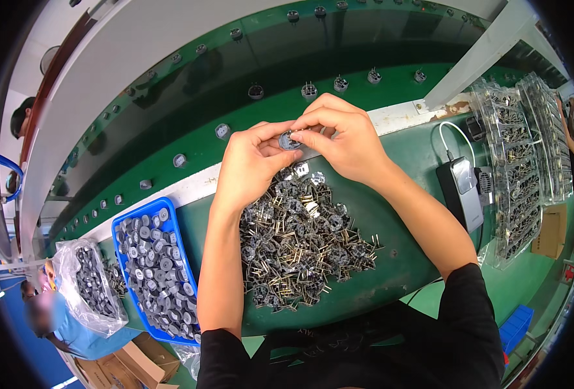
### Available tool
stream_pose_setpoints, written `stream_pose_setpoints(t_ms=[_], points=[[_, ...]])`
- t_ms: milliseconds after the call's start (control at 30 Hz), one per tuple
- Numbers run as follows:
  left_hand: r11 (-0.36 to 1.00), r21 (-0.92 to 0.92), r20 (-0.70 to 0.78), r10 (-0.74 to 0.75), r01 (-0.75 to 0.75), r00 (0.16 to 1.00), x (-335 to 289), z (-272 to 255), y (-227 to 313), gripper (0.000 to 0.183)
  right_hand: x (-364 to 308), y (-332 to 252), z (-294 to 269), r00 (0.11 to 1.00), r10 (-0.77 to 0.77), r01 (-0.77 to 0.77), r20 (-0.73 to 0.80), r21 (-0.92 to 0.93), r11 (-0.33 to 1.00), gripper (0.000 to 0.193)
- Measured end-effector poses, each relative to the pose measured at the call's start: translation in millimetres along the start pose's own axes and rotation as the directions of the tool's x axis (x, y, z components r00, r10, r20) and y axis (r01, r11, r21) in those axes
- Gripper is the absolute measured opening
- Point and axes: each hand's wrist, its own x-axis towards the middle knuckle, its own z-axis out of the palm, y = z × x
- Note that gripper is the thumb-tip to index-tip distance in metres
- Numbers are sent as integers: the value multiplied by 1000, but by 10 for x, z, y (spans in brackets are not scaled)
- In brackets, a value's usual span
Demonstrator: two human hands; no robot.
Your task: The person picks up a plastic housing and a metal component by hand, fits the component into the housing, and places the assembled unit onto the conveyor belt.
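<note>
Together, both hands point(245, 162) point(348, 139) in a fingertip pinch on a round grey part point(286, 141), probably plastic.

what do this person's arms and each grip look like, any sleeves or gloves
Short black sleeves end around the elbows, leaving the forearms bare. The left grip and right grip are ungloved, and no watch or bracelet shows.

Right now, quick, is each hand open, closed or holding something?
Left hand: closed, holding a round grey part.
Right hand: closed in a pinch at that part; whether it grips a separate small piece can't be told.
</note>
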Motion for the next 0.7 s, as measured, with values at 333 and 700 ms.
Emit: stream_pose_setpoints(t_ms=[333,700], points=[[994,108,67,-10,2,998,-24,-11,50,40,-58,-10,88,993,-117,117,14,-256,960,6],[927,363,-360,49,92,932,285,-683,-175,25,-100,349,25,879,85,-35,470,-113,993,31]])
